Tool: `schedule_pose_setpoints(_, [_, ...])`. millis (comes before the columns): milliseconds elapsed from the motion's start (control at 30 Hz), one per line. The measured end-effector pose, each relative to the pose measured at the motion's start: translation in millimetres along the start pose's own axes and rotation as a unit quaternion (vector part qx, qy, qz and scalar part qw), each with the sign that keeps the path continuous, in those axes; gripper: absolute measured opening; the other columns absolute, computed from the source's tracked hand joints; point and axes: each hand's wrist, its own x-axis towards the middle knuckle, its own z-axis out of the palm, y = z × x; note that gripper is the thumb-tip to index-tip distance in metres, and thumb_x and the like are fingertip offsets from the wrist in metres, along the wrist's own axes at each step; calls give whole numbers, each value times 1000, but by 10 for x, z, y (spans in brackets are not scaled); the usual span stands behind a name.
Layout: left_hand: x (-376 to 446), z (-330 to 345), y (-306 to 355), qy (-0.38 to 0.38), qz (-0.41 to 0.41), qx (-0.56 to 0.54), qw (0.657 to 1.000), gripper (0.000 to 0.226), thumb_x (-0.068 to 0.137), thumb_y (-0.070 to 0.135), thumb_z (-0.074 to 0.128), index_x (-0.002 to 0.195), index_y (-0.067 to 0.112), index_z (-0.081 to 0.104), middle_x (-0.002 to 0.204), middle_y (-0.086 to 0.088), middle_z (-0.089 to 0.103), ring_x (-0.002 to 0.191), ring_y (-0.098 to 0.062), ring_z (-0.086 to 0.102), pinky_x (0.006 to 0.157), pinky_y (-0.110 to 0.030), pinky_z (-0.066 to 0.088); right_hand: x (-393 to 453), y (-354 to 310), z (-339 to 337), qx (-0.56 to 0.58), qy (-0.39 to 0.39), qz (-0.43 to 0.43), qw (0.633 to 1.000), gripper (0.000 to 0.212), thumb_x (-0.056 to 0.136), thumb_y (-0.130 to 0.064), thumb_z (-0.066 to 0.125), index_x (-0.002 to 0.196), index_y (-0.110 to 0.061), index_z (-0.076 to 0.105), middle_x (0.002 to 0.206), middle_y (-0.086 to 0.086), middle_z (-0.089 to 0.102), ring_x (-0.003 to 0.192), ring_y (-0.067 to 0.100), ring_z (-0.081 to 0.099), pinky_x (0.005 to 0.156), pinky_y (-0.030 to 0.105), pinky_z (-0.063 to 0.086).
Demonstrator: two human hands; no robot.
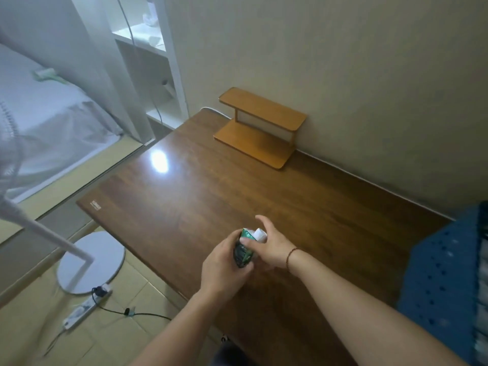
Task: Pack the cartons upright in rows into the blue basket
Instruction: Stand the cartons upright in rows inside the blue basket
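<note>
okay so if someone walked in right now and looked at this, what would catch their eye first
Both hands, the left hand and the right hand, grip a green carton over the near part of the dark wooden table. A blue basket shows at the right edge, and a small wooden shelf stands against the wall.

green and white carton [244, 248]: mostly covered by both hands; its print is too blurred to read; upright or tilted cannot be told
left hand [224, 268]: its fingertips lie out of sight behind the carton
blue perforated plastic basket [443, 273]: cut off by the right edge; motion-blurred; its contents cannot be made out
white standing fan [10, 143]: head cut by the left edge
dark brown wooden table [184, 196]: small label near its left corner is unreadable; its near edge is cut off at the bottom
</note>
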Motion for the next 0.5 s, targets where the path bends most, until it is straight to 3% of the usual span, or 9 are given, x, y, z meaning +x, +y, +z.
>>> schedule_pose_setpoints(100, [78, 190, 308, -36, 94, -133, 986, 73, 77, 34, 80, 141, 29, 47, 132, 10, 61, 119, -7, 60, 95, -37, 56, -369, 35, -386, -40, 120, -55, 990, 41, 81, -42, 70, 118, -33, 55, 114, -2, 64, 93, 13, 62, 72, 22, 52])
schedule_pose_setpoints(200, [136, 385, 774, -44, 162, -260, 951, 68, 86, 50, 67, 142, 18, 45, 134, -2, 57, 119, -22, 59, 94, -46, 56, -859, 190, -816, -53, 258, -86, 961, 40, 78, -48, 70, 112, -33, 55, 101, -6, 66, 83, 9, 64, 63, 20, 54])
schedule_pose_setpoints(267, [156, 514, 1128, -23, 183, -295, 937, 69, 90, 62, 51, 140, 15, 46, 135, -4, 54, 118, -23, 57, 95, -45, 53, -1224, 350, -1102, -27, 364, -108, 925, 44, 76, -53, 70, 110, -30, 56, 95, -9, 68, 78, 5, 66, 61, 23, 58])
schedule_pose_setpoints(333, [170, 666, 1500, -29, 193, -296, 935, 65, 91, 64, 45, 136, 18, 49, 135, 0, 53, 117, -18, 55, 96, -41, 50, -1619, 556, -1394, 34, 455, -133, 880, 44, 76, -50, 72, 109, -24, 58, 91, -9, 69, 76, 1, 67, 58, 17, 55])
schedule_pose_setpoints(433, [135, 962, 2045, -99, 181, -302, 931, 45, 90, 56, 52, 129, 32, 54, 129, 11, 54, 112, -9, 56, 93, -38, 53, -2262, 893, -1792, 48, 581, -118, 804, 46, 75, -50, 71, 108, -19, 60, 85, -12, 67, 74, -3, 65, 54, 11, 49])
schedule_pose_setpoints(500, [77, 1164, 2386, -154, 167, -305, 925, 33, 92, 46, 59, 124, 38, 55, 125, 13, 56, 109, -6, 57, 93, -38, 53, -2647, 1135, -2026, 6, 634, -61, 771, 41, 75, -45, 73, 105, -20, 60, 80, -14, 65, 70, -1, 64, 51, 8, 45])
